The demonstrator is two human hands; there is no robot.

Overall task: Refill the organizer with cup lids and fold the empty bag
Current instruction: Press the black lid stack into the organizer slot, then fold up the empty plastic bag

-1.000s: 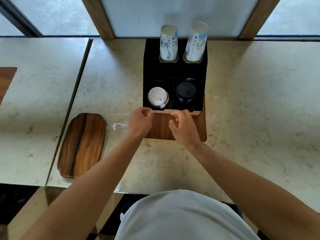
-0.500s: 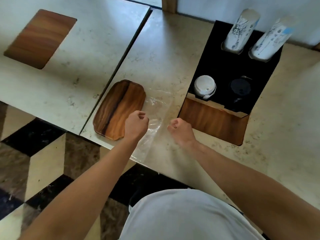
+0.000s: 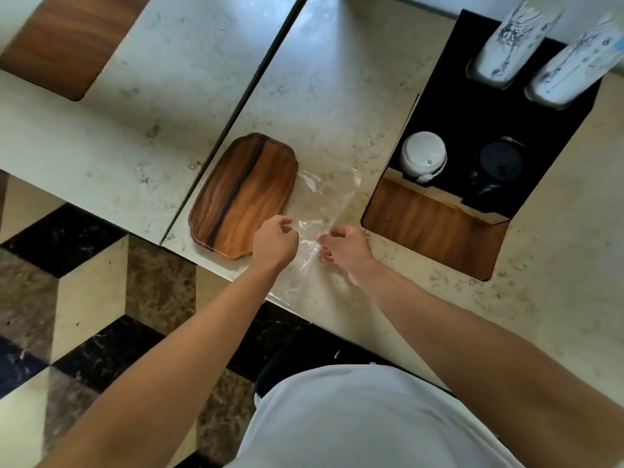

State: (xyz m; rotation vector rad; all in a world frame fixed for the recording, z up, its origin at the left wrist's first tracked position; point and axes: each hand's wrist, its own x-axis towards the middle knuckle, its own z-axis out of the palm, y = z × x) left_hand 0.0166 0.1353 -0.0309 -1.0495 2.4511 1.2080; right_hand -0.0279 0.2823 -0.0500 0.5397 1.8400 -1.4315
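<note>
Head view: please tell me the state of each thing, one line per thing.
Plastic bag: empty, flat, crumpled, not folded.
Left hand: fingers curled, at the bag's edge.
Right hand: fingers curled, over the bag.
White lids: stacked in the organizer.
Black lids: stacked beside them.
Paper cups: stacked, in rear slots.
Wooden tray: bare.

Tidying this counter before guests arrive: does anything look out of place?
Only the clear plastic bag: it lies crumpled between the wooden tray and the organizer, one end hanging over the counter edge.
</note>
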